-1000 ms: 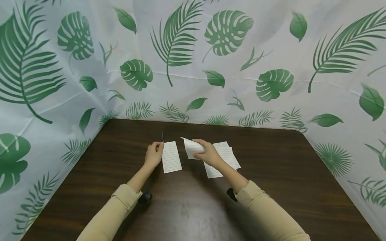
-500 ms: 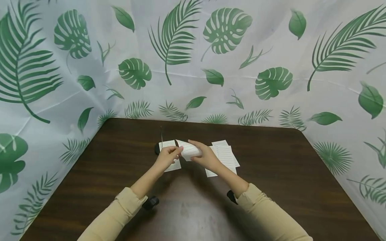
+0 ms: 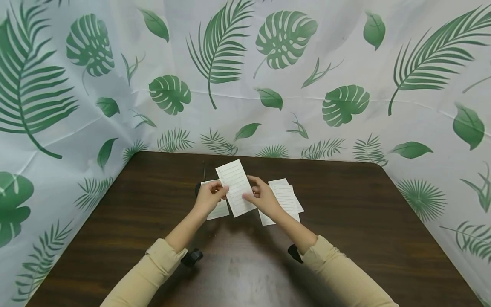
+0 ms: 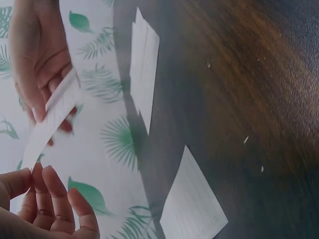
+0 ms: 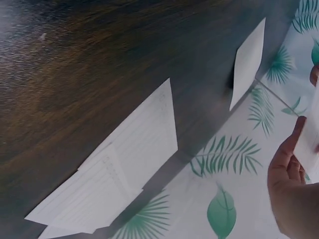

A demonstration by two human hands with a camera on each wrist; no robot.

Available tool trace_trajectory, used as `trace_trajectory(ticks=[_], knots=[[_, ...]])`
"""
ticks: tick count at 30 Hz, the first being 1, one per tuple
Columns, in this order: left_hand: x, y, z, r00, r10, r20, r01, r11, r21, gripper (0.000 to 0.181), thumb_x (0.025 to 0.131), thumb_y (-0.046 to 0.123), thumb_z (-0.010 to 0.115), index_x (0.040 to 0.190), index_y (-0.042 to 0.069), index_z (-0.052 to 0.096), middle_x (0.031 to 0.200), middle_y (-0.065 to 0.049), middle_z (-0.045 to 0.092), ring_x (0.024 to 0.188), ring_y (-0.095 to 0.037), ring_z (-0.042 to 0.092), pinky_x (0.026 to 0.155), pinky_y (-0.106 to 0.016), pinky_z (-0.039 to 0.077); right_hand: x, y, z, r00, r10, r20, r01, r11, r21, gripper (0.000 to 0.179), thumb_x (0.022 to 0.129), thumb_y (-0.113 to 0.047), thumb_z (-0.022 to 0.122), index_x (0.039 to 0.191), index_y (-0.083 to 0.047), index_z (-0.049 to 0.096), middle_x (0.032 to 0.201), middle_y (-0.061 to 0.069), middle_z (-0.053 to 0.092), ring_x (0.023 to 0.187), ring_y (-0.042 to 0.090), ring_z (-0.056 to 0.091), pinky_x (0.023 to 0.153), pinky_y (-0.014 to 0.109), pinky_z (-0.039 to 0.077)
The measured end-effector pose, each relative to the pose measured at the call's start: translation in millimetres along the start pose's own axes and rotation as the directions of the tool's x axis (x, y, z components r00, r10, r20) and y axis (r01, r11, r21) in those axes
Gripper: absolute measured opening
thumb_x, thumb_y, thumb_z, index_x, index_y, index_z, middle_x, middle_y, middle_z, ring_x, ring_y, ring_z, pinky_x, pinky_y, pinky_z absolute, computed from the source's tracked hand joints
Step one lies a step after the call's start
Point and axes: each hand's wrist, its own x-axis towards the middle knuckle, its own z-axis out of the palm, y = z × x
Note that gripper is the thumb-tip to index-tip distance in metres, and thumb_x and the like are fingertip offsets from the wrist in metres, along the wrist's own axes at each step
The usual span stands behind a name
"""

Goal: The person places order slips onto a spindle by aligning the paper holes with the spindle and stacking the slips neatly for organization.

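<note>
A small lined paper sheet is held up above the table between both hands. The left hand pinches its left edge between thumb and fingers. At the opposite edge, the right hand grips the sheet, thumb in front and fingers behind. Behind the left hand stands a paper spike, a thin upright rod on a black base. Another lined sheet lies at the spike, partly covered by the left hand; the rod seems to pass through it. Both hands also show in the left wrist view, the left hand lowest.
Several overlapping lined sheets lie to the right, partly behind the right hand. Small white scraps dot the dark wooden table. A leaf-patterned curtain borders the table's back and sides.
The left hand has left the spike and come right to take the sheet's left edge. The sheet, curled in the right hand before, is now spread flat and upright between both hands.
</note>
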Motion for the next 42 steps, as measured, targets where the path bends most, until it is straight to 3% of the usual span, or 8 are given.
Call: trace_trajectory(ticks=[5,7,11,15,21,27,37,42], knots=[[3.6,-1.6,-3.1,0.999,0.033,-0.028,-0.032,0.999,0.023,0.016,0.088,0.005,0.063,0.087,-0.010,0.064,0.073,-0.015,0.064,0.057,-0.005,0.056,0.057,-0.018,0.044,-3.7,4,-2,0.998,0.058,0.000,-0.058,0.998,0.000,0.027,0.093,-0.007,0.057,0.111,0.014,0.057,0.087,0.028,0.069,0.071,0.020,0.068,0.060,0.036,0.058],[4.3,-2.3,-4.3,0.999,0.041,-0.033,-0.039,0.999,0.033,0.016,0.088,0.006,0.064,0.086,-0.010,0.063,0.074,-0.017,0.064,0.059,-0.007,0.058,0.057,-0.018,0.043,-5.7,5,-2,0.997,0.072,0.010,-0.073,0.997,0.019,0.022,0.093,-0.006,0.056,0.101,0.014,0.059,0.083,0.028,0.068,0.066,0.022,0.068,0.058,0.037,0.059],[5.7,0.3,-6.6,0.999,0.039,-0.034,-0.037,0.998,0.052,0.016,0.088,0.006,0.064,0.085,-0.009,0.063,0.073,-0.015,0.064,0.061,-0.014,0.062,0.057,-0.019,0.043,-8.5,3,-2,0.996,0.089,0.019,-0.090,0.994,0.064,0.017,0.093,-0.002,0.055,0.091,0.015,0.059,0.078,0.027,0.067,0.061,0.033,0.067,0.050,0.024,0.054],[10.5,5.7,-9.9,0.998,0.045,-0.039,-0.043,0.997,0.063,0.016,0.089,0.008,0.064,0.088,-0.008,0.065,0.072,-0.012,0.064,0.062,-0.016,0.062,0.058,-0.019,0.045,-8.7,-1,-3,0.996,0.081,0.030,-0.083,0.994,0.077,0.017,0.093,0.000,0.054,0.092,0.016,0.059,0.073,0.027,0.066,0.059,0.032,0.067,0.048,0.019,0.049],[20.2,9.7,-16.7,0.992,0.082,-0.096,-0.075,0.994,0.083,0.020,0.090,0.011,0.062,0.082,-0.007,0.064,0.064,-0.010,0.059,0.057,-0.012,0.056,0.052,-0.018,0.040,-7.0,-6,-2,0.993,0.094,0.065,-0.101,0.988,0.120,0.020,0.093,-0.001,0.053,0.094,0.018,0.058,0.076,0.026,0.068,0.052,0.006,0.062,0.053,0.025,0.055],[25.2,12.3,-23.7,0.989,0.061,-0.136,-0.048,0.994,0.095,0.020,0.090,0.010,0.063,0.082,-0.008,0.065,0.063,-0.008,0.059,0.056,-0.009,0.054,0.049,-0.017,0.040,-5.3,-12,2,0.983,0.162,0.089,-0.175,0.969,0.175,0.022,0.094,-0.004,0.053,0.094,0.018,0.057,0.072,0.023,0.068,0.050,0.005,0.060,0.051,0.017,0.053],[39.7,21.1,-42.6,0.989,0.100,-0.112,-0.080,0.982,0.170,0.039,0.101,0.019,0.044,0.077,-0.008,0.059,0.062,-0.008,0.058,0.052,-0.005,0.051,0.049,-0.015,0.043,6.3,-24,7,0.973,0.226,0.053,-0.232,0.959,0.166,0.020,0.094,-0.005,0.053,0.094,0.014,0.060,0.072,0.021,0.068,0.051,0.006,0.060,0.053,0.020,0.052],[43.9,24.7,-53.7,0.991,0.112,-0.068,-0.095,0.971,0.220,0.030,0.099,0.017,0.048,0.094,-0.008,0.064,0.076,-0.018,0.062,0.056,-0.004,0.052,0.055,-0.018,0.050,14.2,-27,10,0.973,0.224,0.063,-0.232,0.953,0.197,0.021,0.094,-0.005,0.053,0.094,0.015,0.060,0.069,0.018,0.068,0.050,0.005,0.060,0.053,0.022,0.053]])
